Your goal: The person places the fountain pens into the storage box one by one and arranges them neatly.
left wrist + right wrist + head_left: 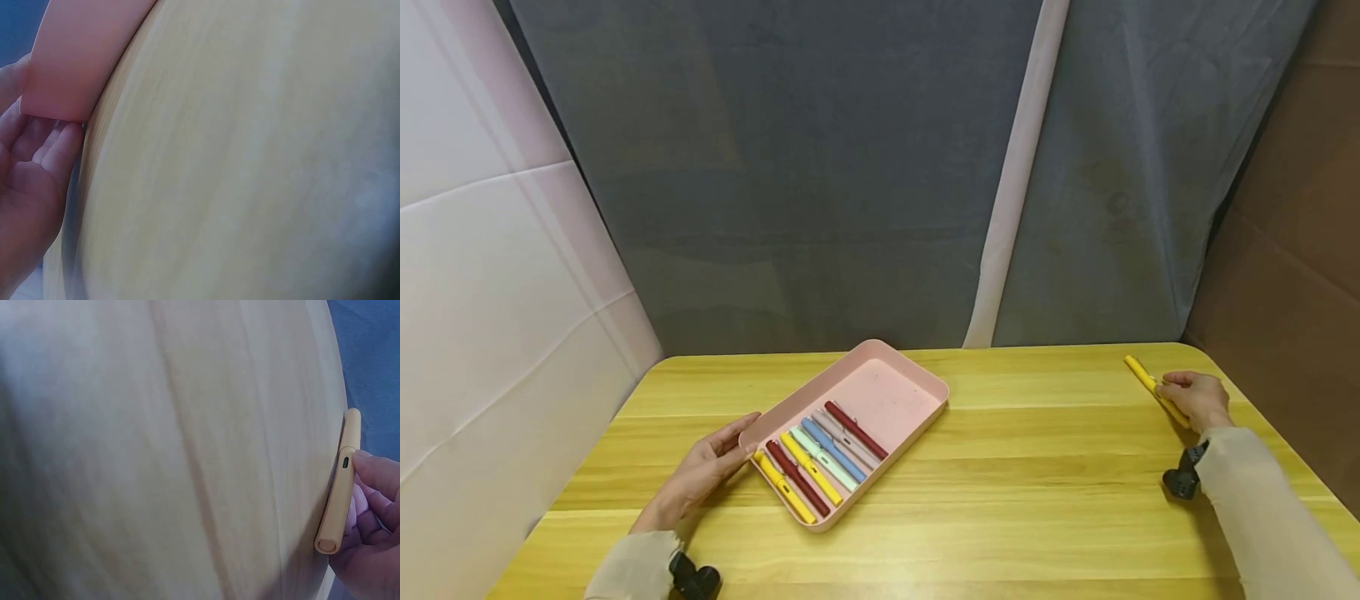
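Note:
A pink tray [883,383] lies at an angle on the table, left of the middle. Several capped pens [826,450] lie side by side in its near-left part, in yellow, dark red, light green, blue and greyish pink. My left hand [706,468] holds the tray's left corner, with fingers and thumb on both sides; the left wrist view shows the outer wall [81,56] against them. Far to the right, my right hand [1201,402] pinches a yellow pen [1142,375] near the tabletop. Its barrel [337,500] shows in the right wrist view, the fingers partly hidden.
The wood-grain table [1000,500] has rounded far corners. Behind it hangs a grey cloth [820,183] with a pale strip [1018,167]. A white sheet [497,250] stands at the left, a brown panel [1292,250] at the right.

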Action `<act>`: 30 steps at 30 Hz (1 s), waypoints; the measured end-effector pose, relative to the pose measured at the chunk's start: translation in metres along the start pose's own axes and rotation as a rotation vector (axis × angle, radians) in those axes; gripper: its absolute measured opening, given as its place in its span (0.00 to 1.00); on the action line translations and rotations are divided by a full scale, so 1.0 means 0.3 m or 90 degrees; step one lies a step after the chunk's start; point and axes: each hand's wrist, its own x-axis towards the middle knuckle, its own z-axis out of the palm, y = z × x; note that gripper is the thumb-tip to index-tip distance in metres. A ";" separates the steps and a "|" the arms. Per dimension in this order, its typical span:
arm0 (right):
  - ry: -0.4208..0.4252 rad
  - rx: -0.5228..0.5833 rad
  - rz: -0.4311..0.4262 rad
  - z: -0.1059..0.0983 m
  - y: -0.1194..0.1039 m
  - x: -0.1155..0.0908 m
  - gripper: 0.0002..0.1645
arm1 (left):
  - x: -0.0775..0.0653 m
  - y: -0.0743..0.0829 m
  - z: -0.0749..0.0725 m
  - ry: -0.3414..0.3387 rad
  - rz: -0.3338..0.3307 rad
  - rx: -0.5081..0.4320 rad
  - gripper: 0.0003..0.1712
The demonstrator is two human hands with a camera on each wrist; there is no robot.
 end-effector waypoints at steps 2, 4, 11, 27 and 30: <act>0.001 -0.014 -0.014 -0.001 -0.004 -0.005 0.28 | 0.000 0.004 0.000 0.006 -0.007 0.003 0.36; 0.003 -0.022 -0.025 0.000 -0.009 -0.008 0.27 | -0.001 0.009 -0.001 0.007 -0.016 0.016 0.37; -0.012 -0.022 -0.016 0.009 -0.019 -0.014 0.26 | -0.006 0.022 -0.001 0.005 -0.051 0.048 0.37; 0.006 -0.068 -0.017 0.018 -0.029 -0.017 0.23 | -0.003 0.017 -0.004 0.013 -0.069 0.046 0.37; 0.014 -0.078 -0.020 0.021 -0.036 -0.020 0.22 | -0.004 0.018 -0.004 0.014 -0.069 0.048 0.37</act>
